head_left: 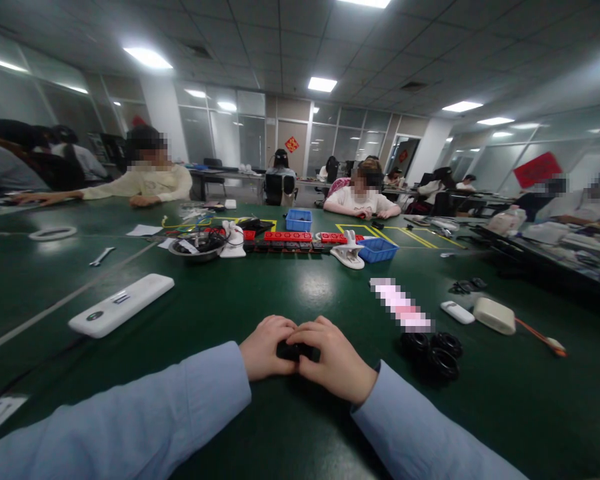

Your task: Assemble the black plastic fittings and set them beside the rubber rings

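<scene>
Close together over the green table [310, 433], my left hand [267, 347] and my right hand [330, 353] are both curled around a small black object [296, 350]. Fingers cover most of it, so its kind does not show. The fingertips of the two hands almost meet above it, and both thumbs lie on the near side. To the right of my right hand sits a group of black, tyre-like rings [443, 363].
A long white device [123, 307] lies left, near a wrench [102, 257]. Ahead stand a metal bowl [197, 247], red power strips [287, 237], a white clip [349, 253] and blue baskets [379, 250]. At right rests a cream case [494, 315]. Co-workers sit across the table.
</scene>
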The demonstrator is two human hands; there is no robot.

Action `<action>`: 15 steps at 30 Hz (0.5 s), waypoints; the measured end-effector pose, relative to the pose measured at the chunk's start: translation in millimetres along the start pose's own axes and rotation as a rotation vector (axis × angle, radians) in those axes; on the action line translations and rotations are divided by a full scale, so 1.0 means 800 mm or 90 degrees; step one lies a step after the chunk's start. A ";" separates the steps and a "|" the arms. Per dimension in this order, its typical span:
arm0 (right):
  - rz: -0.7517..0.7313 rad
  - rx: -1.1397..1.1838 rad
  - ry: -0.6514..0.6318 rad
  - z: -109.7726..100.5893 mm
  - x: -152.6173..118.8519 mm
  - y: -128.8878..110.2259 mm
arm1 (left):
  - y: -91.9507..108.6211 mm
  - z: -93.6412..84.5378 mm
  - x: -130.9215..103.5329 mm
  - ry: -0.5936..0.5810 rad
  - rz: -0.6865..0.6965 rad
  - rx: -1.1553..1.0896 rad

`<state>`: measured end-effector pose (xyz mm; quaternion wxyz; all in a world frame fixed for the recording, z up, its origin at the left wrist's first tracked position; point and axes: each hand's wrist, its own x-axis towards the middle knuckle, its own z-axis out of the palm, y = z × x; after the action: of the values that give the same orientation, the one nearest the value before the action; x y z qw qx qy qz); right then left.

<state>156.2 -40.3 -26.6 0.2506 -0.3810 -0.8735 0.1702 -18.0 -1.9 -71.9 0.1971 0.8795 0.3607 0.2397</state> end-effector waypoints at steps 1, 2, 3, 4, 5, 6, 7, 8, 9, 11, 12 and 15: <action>0.005 0.008 0.002 0.001 0.000 0.000 | 0.000 0.000 0.000 0.000 0.001 -0.001; 0.012 0.013 0.003 0.003 0.001 0.000 | 0.000 0.000 0.000 -0.001 0.003 -0.001; 0.021 0.017 0.005 0.004 0.001 0.001 | 0.000 0.000 0.000 -0.001 0.005 0.000; 0.027 0.018 0.007 0.006 0.001 0.001 | 0.000 -0.001 0.000 -0.001 0.006 0.002; 0.030 0.018 0.008 0.007 0.001 0.001 | 0.000 -0.001 0.000 -0.002 0.008 0.005; 0.030 0.018 0.010 0.009 0.000 0.001 | 0.001 -0.001 0.000 -0.004 0.008 0.008; 0.030 0.017 0.012 0.011 0.000 0.001 | 0.001 -0.001 0.000 -0.006 0.009 0.011; 0.031 0.014 0.017 0.013 0.000 0.001 | 0.001 -0.001 0.000 -0.008 0.009 0.012; 0.032 0.011 0.023 0.015 0.000 0.000 | 0.001 -0.001 0.000 -0.009 0.009 0.012; 0.036 0.006 0.040 0.018 -0.001 -0.001 | 0.001 0.000 0.000 -0.005 0.010 0.009; 0.036 0.004 0.049 0.019 -0.001 -0.001 | 0.001 0.000 0.000 -0.002 0.010 0.008; 0.023 0.006 0.069 0.023 -0.001 -0.002 | 0.000 0.001 0.000 0.008 0.012 0.008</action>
<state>145.3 -43.5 -41.3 0.2962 -0.4044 -0.8507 0.1581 -17.7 -2.1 -72.5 0.1871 0.8827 0.3551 0.2445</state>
